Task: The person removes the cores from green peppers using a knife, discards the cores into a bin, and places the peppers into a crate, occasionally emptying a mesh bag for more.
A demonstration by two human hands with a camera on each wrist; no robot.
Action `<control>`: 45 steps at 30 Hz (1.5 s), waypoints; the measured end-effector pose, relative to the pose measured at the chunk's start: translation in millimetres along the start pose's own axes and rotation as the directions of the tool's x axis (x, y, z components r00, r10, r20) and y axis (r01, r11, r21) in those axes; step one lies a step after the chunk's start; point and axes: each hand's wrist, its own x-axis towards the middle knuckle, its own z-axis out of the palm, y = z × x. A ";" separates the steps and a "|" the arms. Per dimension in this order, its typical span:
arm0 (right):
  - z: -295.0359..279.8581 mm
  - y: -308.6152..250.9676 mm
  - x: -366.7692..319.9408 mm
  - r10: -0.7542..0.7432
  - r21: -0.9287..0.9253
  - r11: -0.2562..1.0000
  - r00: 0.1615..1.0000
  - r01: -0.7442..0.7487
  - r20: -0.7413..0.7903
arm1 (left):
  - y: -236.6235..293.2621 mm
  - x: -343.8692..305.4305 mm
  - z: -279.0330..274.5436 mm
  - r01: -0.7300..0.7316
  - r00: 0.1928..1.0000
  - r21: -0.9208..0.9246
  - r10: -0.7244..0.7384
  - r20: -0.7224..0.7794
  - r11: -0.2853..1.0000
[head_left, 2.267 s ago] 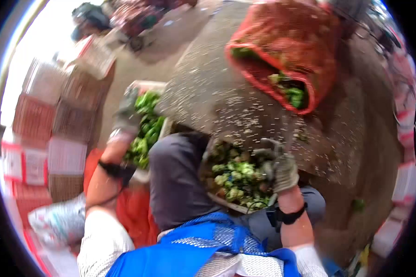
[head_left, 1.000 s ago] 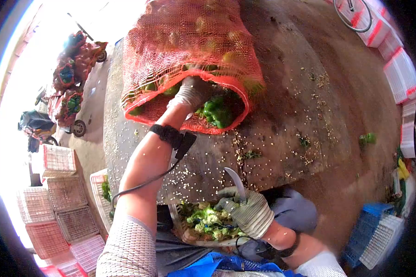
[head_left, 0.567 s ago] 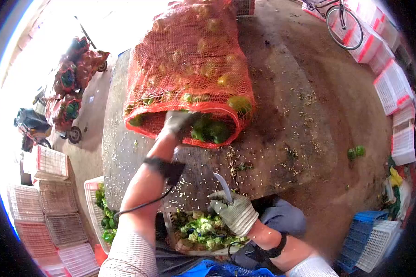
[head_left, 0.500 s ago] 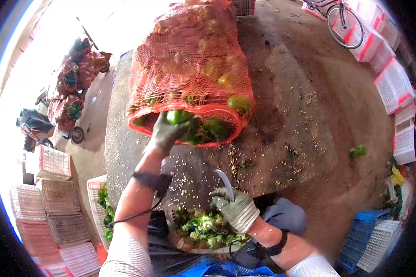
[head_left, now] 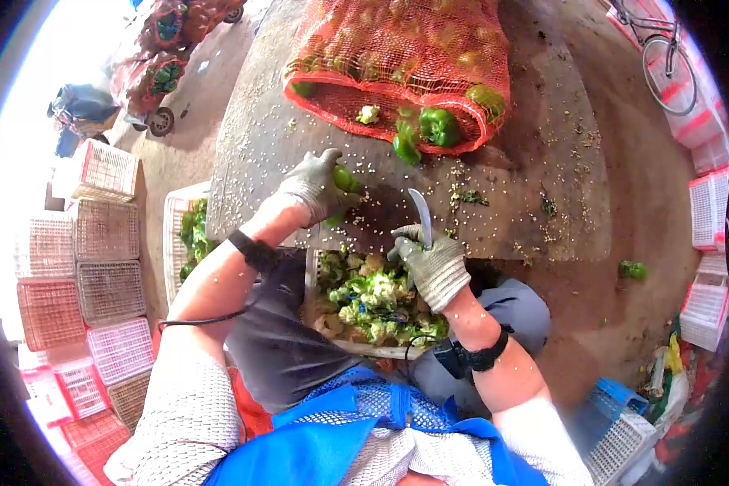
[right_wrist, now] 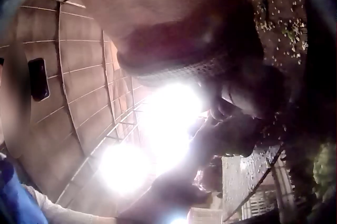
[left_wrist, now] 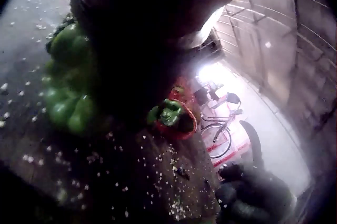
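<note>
My gloved left hand grips a green bell pepper low over the seed-strewn board. In the left wrist view, green pepper flesh shows beside the dark hand. A curved knife stands blade up from my gloved right hand, whose fingers wrap its handle. Beyond both hands, a red mesh sack lies with its mouth facing me. One green pepper sits in that mouth, and a green piece hangs over its rim. Between my knees, a crate holds pale pepper cores.
A white crate of green peppers stands left of the board. Stacked crates line the left, with a loaded cart behind. Blue and white crates stand low right; a bicycle is at upper right.
My left hand has come out of the sack with a green pepper and back toward me. The view has tilted down. My right hand still holds the knife.
</note>
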 end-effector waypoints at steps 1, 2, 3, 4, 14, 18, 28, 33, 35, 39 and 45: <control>2.0 -2.2 0.5 -0.024 -0.055 0.998 1.000 0.024 -0.009 | -4.8 -11.0 2.1 -0.020 0.997 0.010 0.021 -0.076 1.000; 5.0 -6.7 -2.0 0.015 0.011 1.000 1.000 -0.015 0.011 | -20.4 -14.2 12.2 -0.022 0.990 -0.181 -0.004 -0.144 0.983; 7.9 -13.2 -4.9 0.052 0.080 0.995 0.998 -0.054 0.031 | -45.1 -10.8 30.6 -0.040 0.978 -0.362 -0.037 -0.203 0.931; 11.3 -16.1 -5.2 0.086 0.152 0.984 0.995 -0.093 0.051 | -64.3 -7.8 46.0 -0.072 0.965 -0.526 -0.075 -0.252 0.847; 39.5 8.4 -0.5 -0.244 0.106 0.968 0.956 0.229 0.164 | -3.0 -62.9 38.2 -0.614 0.663 -0.278 0.292 -0.689 0.739; 26.2 -21.6 -6.6 -0.199 -0.007 0.980 0.973 0.201 0.114 | -4.1 -57.8 32.3 -0.662 0.685 -0.268 0.420 -0.595 0.700; 30.4 -11.6 -1.4 -0.280 -0.319 0.881 0.929 0.349 0.240 | 11.8 -76.7 3.1 -0.743 0.627 -0.158 0.596 -0.501 0.650; 29.6 -12.1 4.9 -0.279 -0.446 0.821 0.932 0.356 0.232 | 16.6 -79.2 3.5 -0.724 0.636 -0.197 0.530 -0.560 0.661; 40.6 -8.6 13.4 -0.186 -0.486 0.777 0.883 0.401 0.430 | 23.2 -80.4 10.7 -0.577 0.797 -0.605 0.220 -0.562 0.549; 57.3 1.4 18.8 -0.306 -0.509 0.710 0.864 0.487 0.400 | 26.5 -67.3 17.8 -0.437 0.875 -0.811 -0.026 -0.484 0.389; 72.2 21.0 17.3 -0.422 -0.451 0.716 0.845 0.533 0.329 | 15.2 -51.5 38.3 -0.324 0.934 -0.934 -0.105 -0.341 0.147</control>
